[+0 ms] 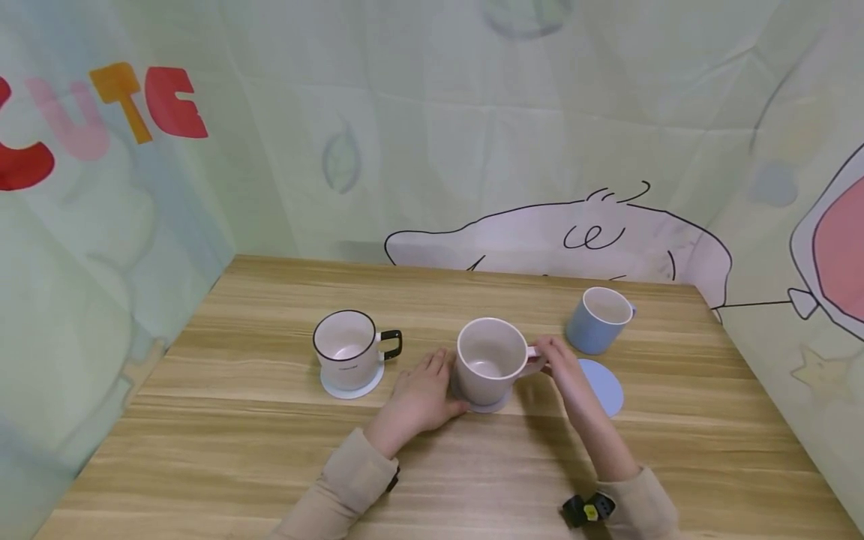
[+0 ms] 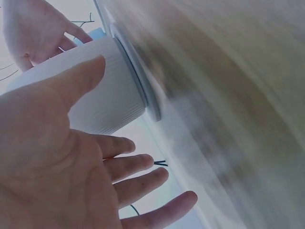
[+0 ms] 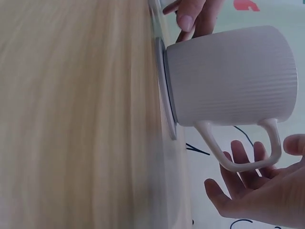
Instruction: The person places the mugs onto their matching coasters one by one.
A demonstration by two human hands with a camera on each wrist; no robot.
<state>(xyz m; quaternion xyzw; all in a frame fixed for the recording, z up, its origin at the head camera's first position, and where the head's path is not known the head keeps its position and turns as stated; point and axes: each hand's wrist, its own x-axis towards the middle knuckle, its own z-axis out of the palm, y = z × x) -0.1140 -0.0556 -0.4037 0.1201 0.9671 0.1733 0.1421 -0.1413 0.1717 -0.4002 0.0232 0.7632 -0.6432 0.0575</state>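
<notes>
A pale ribbed mug (image 1: 487,361) stands upright on a light grey coaster (image 1: 491,406) in the middle of the table. Along the mug's left side lies my left hand (image 1: 425,391); the left wrist view shows its fingers (image 2: 136,186) spread and the thumb close to the mug wall. My right hand (image 1: 556,358) is at the mug's handle (image 3: 233,164). In the right wrist view its loosely extended fingers pass behind the handle, with the thumb close to the handle's upper end and not closed round it.
To the left, a white mug (image 1: 347,367) with a black rim and black handle stands on a pale coaster (image 1: 351,392). A blue mug (image 1: 594,328) stands on bare wood at the back right, behind a blue coaster (image 1: 604,386). Printed cloth (image 1: 432,150) hangs behind the table.
</notes>
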